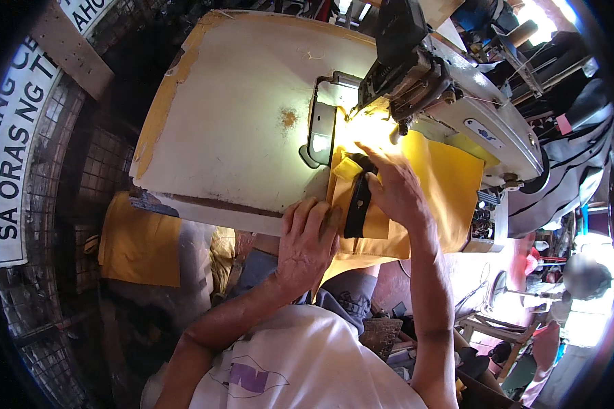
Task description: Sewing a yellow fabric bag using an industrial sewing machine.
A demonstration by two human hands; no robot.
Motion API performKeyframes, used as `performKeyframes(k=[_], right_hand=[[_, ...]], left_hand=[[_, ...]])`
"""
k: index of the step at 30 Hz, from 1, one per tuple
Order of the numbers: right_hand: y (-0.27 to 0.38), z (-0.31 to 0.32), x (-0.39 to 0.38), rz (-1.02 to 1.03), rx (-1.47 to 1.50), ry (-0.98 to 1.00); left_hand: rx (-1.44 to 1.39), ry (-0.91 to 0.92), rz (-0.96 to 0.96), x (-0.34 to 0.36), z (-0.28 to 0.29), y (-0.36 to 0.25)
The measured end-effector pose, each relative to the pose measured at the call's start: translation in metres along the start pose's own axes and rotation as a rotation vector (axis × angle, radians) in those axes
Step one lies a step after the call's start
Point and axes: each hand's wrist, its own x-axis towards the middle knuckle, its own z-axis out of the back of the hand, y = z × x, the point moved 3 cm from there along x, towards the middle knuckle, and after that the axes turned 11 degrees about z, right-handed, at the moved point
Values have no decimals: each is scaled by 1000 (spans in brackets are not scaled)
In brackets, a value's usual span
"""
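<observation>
A sewing machine with a bright lamp at its needle stands over yellow fabric. A black zipper strip and a small yellow tab lie on the fabric. My right hand rests on the strip, index finger stretched toward the glare under the machine head, thumb apart at the strip's side. My left hand has its fingers curled onto the yellow fabric at the table's front edge, left of the strip. The glare hides the needle and presser foot.
The pale, worn table spreads left of the machine. Yellow cloth hangs below its left end, beside wire mesh and signboards. Dark grey material is piled at the right, above a wooden stool among clutter.
</observation>
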Motion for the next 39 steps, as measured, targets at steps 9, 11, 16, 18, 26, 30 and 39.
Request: performKeyframes(k=[9, 11, 16, 18, 26, 30, 39], right_hand=[[-4, -10, 17, -144, 89, 216], [-8, -11, 16, -128, 83, 190], [9, 18, -7, 47, -2, -139], [30, 38, -17, 44, 86, -151], [95, 89, -84, 140, 123, -199], [115, 96, -108, 196, 145, -191], [95, 97, -114, 120, 184, -291]], left_hand=[[26, -37, -45, -5, -5, 2], [38, -59, -52, -6, -3, 2], [-74, -75, 21, -6, -11, 5], [-158, -97, 126, -5, -10, 10], [-287, 3, -126, -4, 2, 14], [-366, 142, -239, -29, 16, 8], [-356, 299, -381, -32, 12, 1]])
